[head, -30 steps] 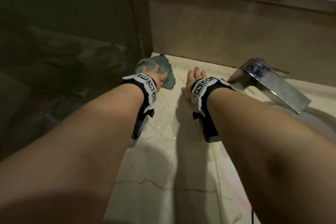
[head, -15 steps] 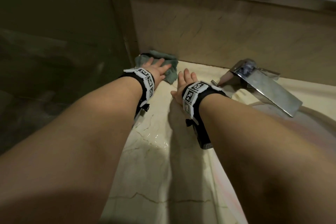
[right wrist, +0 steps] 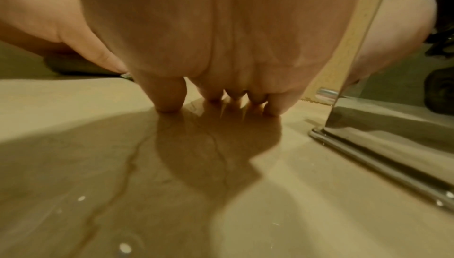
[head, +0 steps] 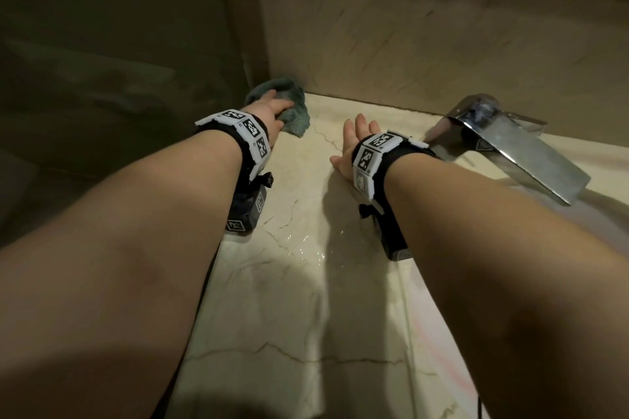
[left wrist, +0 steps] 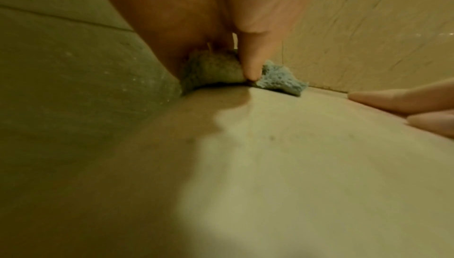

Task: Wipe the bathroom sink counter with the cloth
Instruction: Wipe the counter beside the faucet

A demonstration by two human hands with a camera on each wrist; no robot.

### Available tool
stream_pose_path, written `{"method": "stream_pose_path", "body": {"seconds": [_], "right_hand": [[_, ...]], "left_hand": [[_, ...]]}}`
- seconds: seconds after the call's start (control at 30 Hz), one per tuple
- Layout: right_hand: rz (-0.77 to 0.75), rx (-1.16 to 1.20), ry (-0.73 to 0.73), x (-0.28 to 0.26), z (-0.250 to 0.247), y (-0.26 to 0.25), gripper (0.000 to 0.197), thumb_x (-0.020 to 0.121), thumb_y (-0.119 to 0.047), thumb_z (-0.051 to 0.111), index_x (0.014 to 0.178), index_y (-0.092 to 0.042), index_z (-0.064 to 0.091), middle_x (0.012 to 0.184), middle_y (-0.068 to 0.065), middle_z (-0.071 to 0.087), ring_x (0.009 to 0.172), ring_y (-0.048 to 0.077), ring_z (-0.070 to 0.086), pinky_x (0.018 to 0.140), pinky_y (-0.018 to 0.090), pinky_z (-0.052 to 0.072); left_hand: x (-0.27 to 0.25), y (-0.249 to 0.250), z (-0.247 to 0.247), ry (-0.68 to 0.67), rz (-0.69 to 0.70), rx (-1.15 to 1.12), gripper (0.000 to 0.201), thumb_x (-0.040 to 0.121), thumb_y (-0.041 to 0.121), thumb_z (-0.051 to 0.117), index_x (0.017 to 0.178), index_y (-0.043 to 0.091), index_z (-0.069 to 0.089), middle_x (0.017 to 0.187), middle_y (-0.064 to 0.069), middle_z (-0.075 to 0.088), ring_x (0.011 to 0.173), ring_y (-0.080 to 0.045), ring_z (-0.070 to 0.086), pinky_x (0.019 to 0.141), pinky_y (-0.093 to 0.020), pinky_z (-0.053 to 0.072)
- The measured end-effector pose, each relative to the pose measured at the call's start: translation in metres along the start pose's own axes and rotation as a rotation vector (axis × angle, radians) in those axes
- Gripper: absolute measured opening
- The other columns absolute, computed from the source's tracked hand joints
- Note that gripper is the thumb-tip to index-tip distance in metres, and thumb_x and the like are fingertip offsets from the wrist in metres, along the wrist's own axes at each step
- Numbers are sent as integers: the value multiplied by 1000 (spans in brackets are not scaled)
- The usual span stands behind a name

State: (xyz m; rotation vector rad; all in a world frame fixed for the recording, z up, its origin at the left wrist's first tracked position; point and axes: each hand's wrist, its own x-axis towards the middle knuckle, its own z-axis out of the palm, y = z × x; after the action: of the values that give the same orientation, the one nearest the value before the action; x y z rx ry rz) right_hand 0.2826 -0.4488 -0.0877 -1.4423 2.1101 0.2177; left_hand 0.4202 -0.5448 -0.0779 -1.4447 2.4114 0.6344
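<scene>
A blue-green cloth point(head: 296, 120) lies bunched in the back left corner of the pale marble counter point(head: 306, 299). My left hand point(head: 270, 109) lies cupped over it, fingers bent round the bunch. In the left wrist view the thumb point(left wrist: 253, 58) presses down into the cloth point(left wrist: 213, 70), and part of the cloth sticks out to the right. My right hand point(head: 357, 138) rests flat on the counter beside it, a short way to the right. Its fingertips point(right wrist: 169, 105) touch the wet stone and it holds nothing.
A flat chrome faucet point(head: 517, 150) stands at the back right, its spout reaching over the sink basin point(head: 606, 224). A tiled wall point(head: 425, 44) closes the back and a dark panel point(head: 119, 44) the left side. Water drops point(head: 313, 248) glisten mid-counter.
My left hand has pushed the cloth farther back and left into the corner, and the cloth is more bunched. The right hand stays flat on the counter.
</scene>
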Motion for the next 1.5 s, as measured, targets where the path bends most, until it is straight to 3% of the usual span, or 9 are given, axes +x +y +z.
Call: {"method": "stream_pose_path", "body": {"seconds": [0.1, 0.2, 0.27, 0.4, 0.67, 0.83, 1.03, 1.13, 1.5], "right_hand": [[11, -69, -10, 0, 1, 0, 75, 97, -38, 45, 151, -6, 6, 159, 17, -2, 147, 34, 4, 119, 44, 11], [72, -326, -76, -2, 1, 0, 71, 99, -49, 23, 151, -14, -10, 160, 7, -14, 149, 24, -5, 120, 41, 6], [83, -356, -92, -3, 0, -1, 70, 99, -51, 18, 150, -16, -14, 159, 4, -17, 149, 22, -8, 120, 41, 5], [87, -304, -92, 0, 4, 2, 72, 98, -52, 19, 150, -16, -14, 159, 3, -18, 149, 22, -10, 120, 41, 2], [80, -257, -73, 4, 8, 3, 71, 98, -51, 21, 151, -17, -13, 159, 4, -18, 148, 24, -12, 120, 41, 1], [73, -239, -57, 8, 10, 5, 71, 98, -51, 21, 151, -18, -13, 159, 3, -19, 148, 25, -12, 120, 43, 2], [53, -229, -59, 5, 8, 7, 73, 97, -53, 22, 150, -19, -14, 159, 3, -20, 148, 25, -12, 120, 43, 0], [55, -272, -64, 5, 7, 6, 73, 97, -55, 20, 150, -19, -14, 159, 3, -20, 148, 25, -11, 120, 44, 3], [56, -242, -9, 9, 14, 8, 71, 97, -53, 20, 151, -19, -12, 159, 3, -19, 148, 25, -11, 121, 42, 1]], "left_hand": [[-19, -4, 4, -34, -4, 23, 52, 100, 15, 39, 149, 25, 25, 161, -4, 5, 144, -30, 23, 116, -36, 25], [-40, -8, 12, -114, -14, 70, 53, 101, 15, 38, 150, 25, 22, 161, -3, 1, 146, -28, 18, 118, -34, 21], [-49, -8, 16, -142, -30, 90, 54, 101, 12, 37, 151, 24, 20, 161, -4, -2, 147, -26, 14, 117, -31, 16], [-48, -5, 18, -176, -34, 165, 59, 101, 7, 38, 152, 23, 14, 161, -5, -7, 148, -25, 10, 117, -29, 13], [2, 4, 1, -203, -52, 239, 70, 98, 10, 45, 152, 24, 3, 160, -7, -13, 148, -33, 3, 120, -42, 14], [18, 11, -8, -183, -60, 200, 64, 99, 7, 38, 152, 19, 4, 160, -6, -8, 149, -27, 0, 122, -36, 8], [8, 9, 2, -75, -61, 168, 62, 99, 11, 40, 152, 21, 10, 160, -12, -2, 145, -36, 14, 118, -42, 23], [-6, 9, 12, -144, -100, 262, 68, 100, 17, 41, 152, 25, -1, 159, -7, -15, 147, -34, 0, 119, -47, 18], [-32, 6, 36, -233, -83, 259, 67, 101, 14, 38, 151, 31, -3, 159, 3, -17, 146, -38, -11, 118, -52, 6]]}}
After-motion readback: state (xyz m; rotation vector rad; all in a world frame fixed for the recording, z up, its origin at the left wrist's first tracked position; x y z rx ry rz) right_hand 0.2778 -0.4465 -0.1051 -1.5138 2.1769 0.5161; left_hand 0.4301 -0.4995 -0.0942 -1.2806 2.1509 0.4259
